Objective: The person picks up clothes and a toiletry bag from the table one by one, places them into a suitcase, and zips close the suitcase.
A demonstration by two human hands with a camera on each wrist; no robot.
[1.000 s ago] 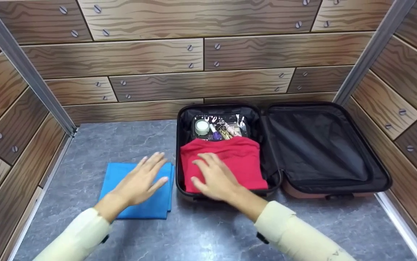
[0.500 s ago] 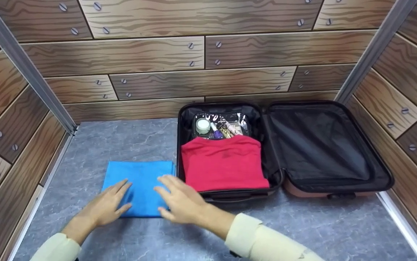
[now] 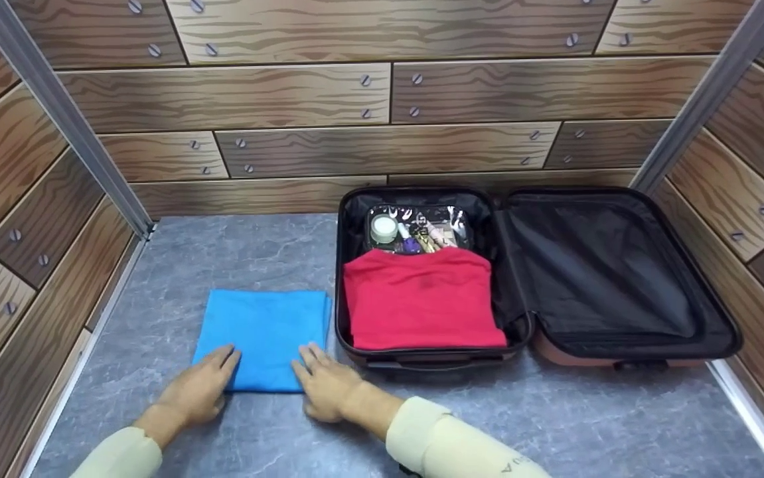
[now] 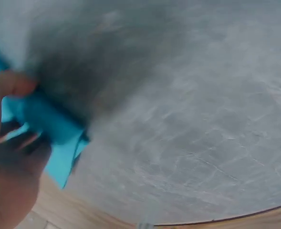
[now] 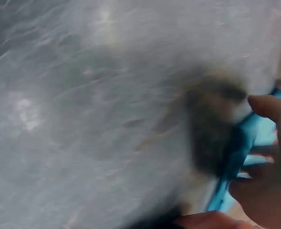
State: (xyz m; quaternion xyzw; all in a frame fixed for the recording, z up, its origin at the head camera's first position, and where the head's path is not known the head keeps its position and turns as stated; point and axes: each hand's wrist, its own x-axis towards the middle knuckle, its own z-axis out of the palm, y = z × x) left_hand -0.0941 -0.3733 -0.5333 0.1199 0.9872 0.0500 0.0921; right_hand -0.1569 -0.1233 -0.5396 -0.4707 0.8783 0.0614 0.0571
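Note:
A folded blue cloth [image 3: 269, 332] lies flat on the grey marbled surface, left of an open suitcase [image 3: 344, 312]. My left hand [image 3: 199, 388] is at its near left corner, fingers resting on top. My right hand [image 3: 328, 385] touches the near right corner in the same way. In the left wrist view the thumb of my left hand [image 4: 14, 143] lies at the cloth's [image 4: 59, 119] near edge. The right wrist view shows the thumb of my right hand [image 5: 269, 148] at the edge of the cloth [image 5: 240, 138]. Whether either thumb reaches underneath is hidden.
In the suitcase's left half lie a folded red garment [image 3: 425, 305] and a clear pouch [image 3: 451, 226] of cosmetics. The black-lined lid [image 3: 614, 265] lies open to the right. Wood-patterned walls [image 3: 302, 99] stand behind and on both sides.
Both hands have moved down and left, the right one from above the red garment, onto the near corners of the blue cloth. The cloth stays in place; the view has shifted slightly.

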